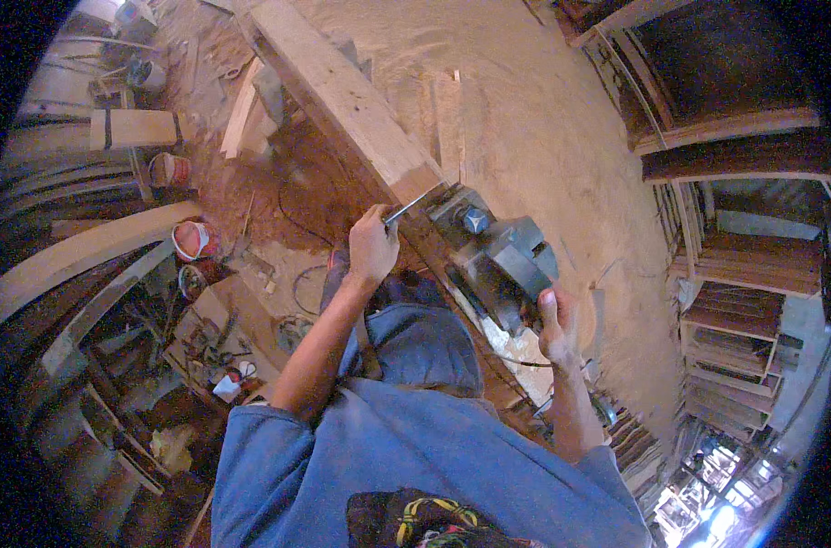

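Observation:
My right hand (559, 331) is closed around the rear of a dark blue-grey power tool (511, 260) that looks like an electric planer. A blue knob with a pale star mark (475, 220) sits near its front. The tool is over the near part of a long wooden beam (342, 96), which runs away to the upper left. In my left hand (372, 245), fingers closed, is a thin metal rod (406, 210). The rod slants across the beam toward the tool's front end. Its handle is hidden in my fist, so its exact kind cannot be told.
Sawdust covers the floor (525, 110) beyond the beam. Offcuts (251, 108) lie to the left of it. Red-and-white buckets (192, 239), a curved wooden piece (86, 260) and clutter stand at left. Shelves of stacked boards (753, 260) line the right side. A cord (525, 363) trails by my right hand.

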Demonstrator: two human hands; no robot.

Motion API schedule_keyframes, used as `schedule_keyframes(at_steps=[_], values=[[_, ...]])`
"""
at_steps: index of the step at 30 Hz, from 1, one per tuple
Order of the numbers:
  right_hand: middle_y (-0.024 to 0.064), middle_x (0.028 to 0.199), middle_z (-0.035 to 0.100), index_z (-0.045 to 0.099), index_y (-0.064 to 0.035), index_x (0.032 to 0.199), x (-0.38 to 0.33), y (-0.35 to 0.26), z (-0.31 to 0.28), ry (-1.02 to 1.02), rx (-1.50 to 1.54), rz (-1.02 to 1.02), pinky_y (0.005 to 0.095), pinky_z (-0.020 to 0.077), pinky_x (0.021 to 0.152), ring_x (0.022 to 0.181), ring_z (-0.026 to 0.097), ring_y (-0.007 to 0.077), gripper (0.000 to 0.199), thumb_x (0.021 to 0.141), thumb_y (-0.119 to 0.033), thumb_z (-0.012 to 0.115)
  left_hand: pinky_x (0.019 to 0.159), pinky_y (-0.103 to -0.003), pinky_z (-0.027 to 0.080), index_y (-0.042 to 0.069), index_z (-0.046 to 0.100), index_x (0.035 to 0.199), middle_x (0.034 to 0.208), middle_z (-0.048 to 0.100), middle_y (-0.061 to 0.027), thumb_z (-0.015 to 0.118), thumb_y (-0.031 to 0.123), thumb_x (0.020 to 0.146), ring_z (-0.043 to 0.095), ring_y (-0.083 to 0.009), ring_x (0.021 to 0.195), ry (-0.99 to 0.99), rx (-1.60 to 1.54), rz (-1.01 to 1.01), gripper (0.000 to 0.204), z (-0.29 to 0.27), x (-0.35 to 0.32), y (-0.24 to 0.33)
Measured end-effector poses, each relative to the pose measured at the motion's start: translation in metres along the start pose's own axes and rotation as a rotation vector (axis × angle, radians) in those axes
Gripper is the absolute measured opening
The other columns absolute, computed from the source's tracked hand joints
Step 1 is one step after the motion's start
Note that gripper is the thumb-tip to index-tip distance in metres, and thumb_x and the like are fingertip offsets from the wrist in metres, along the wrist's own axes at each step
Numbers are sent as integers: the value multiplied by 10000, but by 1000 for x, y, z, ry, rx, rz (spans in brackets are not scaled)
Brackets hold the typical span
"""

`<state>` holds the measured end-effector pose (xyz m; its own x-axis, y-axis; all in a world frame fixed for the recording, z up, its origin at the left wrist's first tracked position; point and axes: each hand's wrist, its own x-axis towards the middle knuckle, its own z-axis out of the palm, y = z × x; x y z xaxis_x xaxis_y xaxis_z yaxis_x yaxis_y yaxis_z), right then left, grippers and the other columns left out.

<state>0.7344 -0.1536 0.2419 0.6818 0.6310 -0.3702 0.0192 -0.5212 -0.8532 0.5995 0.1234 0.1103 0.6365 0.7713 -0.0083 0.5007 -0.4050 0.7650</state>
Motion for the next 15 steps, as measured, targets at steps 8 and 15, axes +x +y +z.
schedule_keyframes(at_steps=[8, 15], values=[[35, 729, 601, 594, 31, 1261, 25, -7, 31, 40, -48, -88, 314, 451, 580, 624, 553, 143, 577, 1032, -485, 477, 722, -423, 535, -9, 685, 993, 933, 695, -191, 662, 76, 879, 677, -382, 823, 91, -86, 36, 144, -6, 2, -25], [3, 760, 589, 586, 0, 1293, 50, -26, 59, -37, -58, -49, 301, 436, 571, 646, 523, 120, 528, 1041, -451, 479, 675, -375, 512, -18, 707, 904, 790, 711, -107, 702, 216, 913, 654, -190, 726, 505, -298, -199, 234, -61, -13, -86]])
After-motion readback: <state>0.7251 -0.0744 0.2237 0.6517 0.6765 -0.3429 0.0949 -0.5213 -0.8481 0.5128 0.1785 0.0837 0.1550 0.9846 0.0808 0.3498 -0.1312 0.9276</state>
